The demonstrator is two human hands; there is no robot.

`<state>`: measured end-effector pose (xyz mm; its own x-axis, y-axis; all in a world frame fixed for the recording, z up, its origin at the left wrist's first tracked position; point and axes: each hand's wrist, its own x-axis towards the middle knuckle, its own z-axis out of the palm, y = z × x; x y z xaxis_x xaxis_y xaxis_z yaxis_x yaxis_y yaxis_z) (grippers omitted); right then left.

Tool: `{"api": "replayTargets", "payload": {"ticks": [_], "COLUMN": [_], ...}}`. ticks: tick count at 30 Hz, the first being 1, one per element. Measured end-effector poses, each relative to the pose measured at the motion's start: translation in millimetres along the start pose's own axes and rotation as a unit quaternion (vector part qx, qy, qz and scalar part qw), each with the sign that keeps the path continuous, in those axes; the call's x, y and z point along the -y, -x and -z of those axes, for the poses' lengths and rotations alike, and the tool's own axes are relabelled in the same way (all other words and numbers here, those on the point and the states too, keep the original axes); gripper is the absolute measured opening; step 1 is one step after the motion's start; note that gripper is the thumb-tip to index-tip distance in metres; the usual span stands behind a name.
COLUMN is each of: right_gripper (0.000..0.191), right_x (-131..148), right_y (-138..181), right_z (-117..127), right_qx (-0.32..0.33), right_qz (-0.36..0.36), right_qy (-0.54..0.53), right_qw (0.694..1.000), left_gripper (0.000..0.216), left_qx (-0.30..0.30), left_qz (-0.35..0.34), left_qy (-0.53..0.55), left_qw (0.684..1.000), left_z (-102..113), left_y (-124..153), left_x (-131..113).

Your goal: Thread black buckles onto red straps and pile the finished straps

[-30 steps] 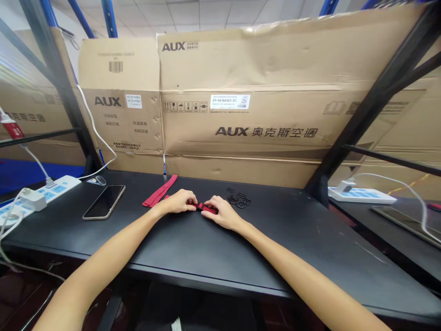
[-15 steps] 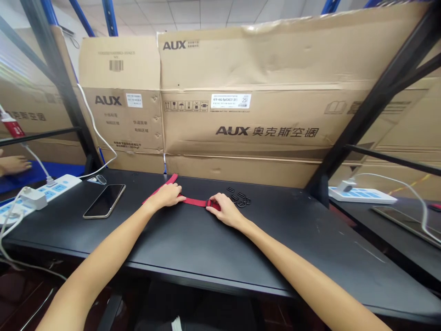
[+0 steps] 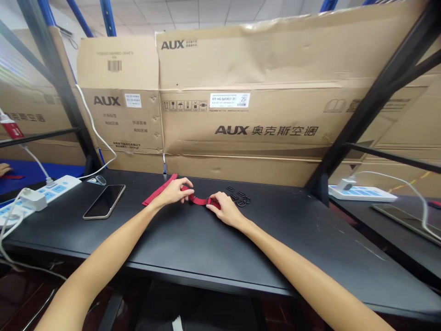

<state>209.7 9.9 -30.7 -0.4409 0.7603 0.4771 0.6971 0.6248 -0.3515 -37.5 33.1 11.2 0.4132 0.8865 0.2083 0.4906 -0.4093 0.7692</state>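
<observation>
A short red webbing strap (image 3: 199,201) runs between my two hands above the black table. My left hand (image 3: 174,191) pinches its left part, where the strap curls up and a small dark piece shows beside the fingers. My right hand (image 3: 223,208) grips the other end, with a black slide buckle (image 3: 208,201) on the strap at the fingertips. More red webbing (image 3: 160,189) lies flat behind my left wrist. Several loose black buckles and rings (image 3: 241,198) lie just right of my right hand.
On the left of the black table (image 3: 193,243) lie a phone (image 3: 104,201), a small clear-and-white item (image 3: 98,180) and a white power strip (image 3: 60,187) with cables. Cardboard panels (image 3: 241,151) stand along the back edge. A co-worker's hand (image 3: 4,169) shows at far left.
My left hand has moved slightly right and up, bending the strap, which was stretched straight. My right hand stays in place. The co-worker's hand has drawn back leftward.
</observation>
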Motion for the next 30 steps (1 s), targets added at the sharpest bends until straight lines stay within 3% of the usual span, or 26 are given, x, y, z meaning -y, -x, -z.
{"api": "replayTargets", "payload": {"ticks": [4,6,10,16,19,25,30], "right_gripper": [0.024,0.023,0.025,0.026,0.026,0.028,0.029], "right_x": [4.6,7.7,13.5,18.7,22.8,33.0,35.3], "right_y": [0.0,-0.2,-0.6,-0.1,0.7,3.6,3.9], "right_z": [3.3,5.7,9.1,10.2,10.7,13.9,16.5], "right_qx": [-0.017,-0.022,-0.036,-0.033,-0.029,0.007,0.016], "right_qz": [0.013,0.023,0.028,0.011,0.018,0.034,0.046], "right_qy": [-0.037,-0.052,-0.093,-0.136,-0.152,-0.176,-0.192], "right_qw": [0.999,0.998,0.995,0.99,0.988,0.984,0.98], "left_gripper": [0.036,0.036,0.035,0.043,0.045,0.045,0.042], "left_qx": [0.13,0.127,0.061,0.164,0.201,0.228,0.213], "left_qz": [-0.035,-0.031,-0.024,0.033,0.037,0.04,0.016], "left_qy": [0.148,0.149,0.105,0.197,0.181,0.161,0.204], "left_qw": [0.98,0.98,0.992,0.966,0.962,0.959,0.955], "left_z": [-12.3,-16.9,-18.9,-11.7,-11.5,-16.3,-20.7], "left_y": [3.5,3.9,3.2,6.6,8.1,7.9,7.6], "left_x": [-15.2,-17.8,-15.0,-12.9,-14.3,-14.6,-12.4]}}
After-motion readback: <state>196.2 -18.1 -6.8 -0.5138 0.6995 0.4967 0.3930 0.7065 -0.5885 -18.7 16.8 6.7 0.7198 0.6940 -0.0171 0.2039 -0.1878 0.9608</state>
